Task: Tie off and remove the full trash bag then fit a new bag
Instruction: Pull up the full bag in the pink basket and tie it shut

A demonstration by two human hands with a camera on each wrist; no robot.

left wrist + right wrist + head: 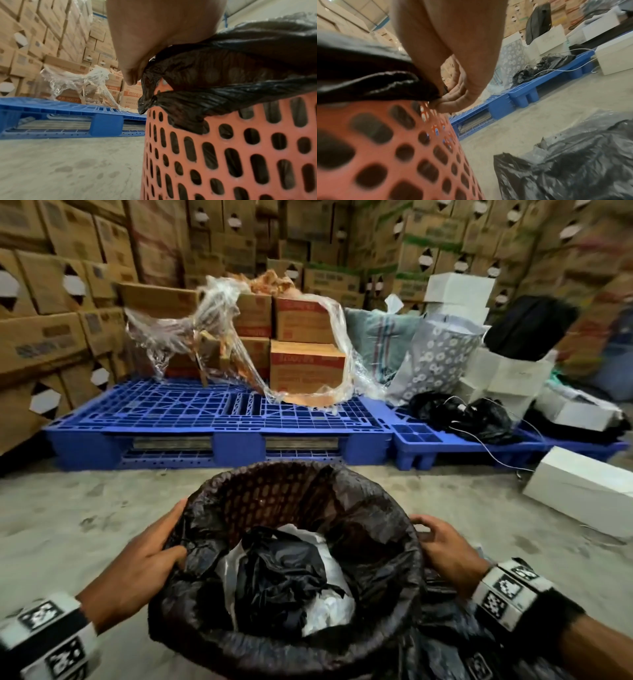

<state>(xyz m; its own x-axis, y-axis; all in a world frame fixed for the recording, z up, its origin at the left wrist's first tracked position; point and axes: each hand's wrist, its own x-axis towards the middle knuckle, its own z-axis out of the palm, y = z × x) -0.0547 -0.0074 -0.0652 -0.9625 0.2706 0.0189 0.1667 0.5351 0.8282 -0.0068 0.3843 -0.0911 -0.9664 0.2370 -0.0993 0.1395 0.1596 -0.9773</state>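
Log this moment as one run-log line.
left hand: grips bag edge | right hand: grips bag edge | black bag: folded over orange bin rim, untied, trash inside

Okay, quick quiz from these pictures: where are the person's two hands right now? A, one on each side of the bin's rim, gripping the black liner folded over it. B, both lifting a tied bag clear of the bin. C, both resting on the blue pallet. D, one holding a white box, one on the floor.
A: the left hand and right hand grip the black liner at opposite sides of the orange perforated bin, its mouth untied.
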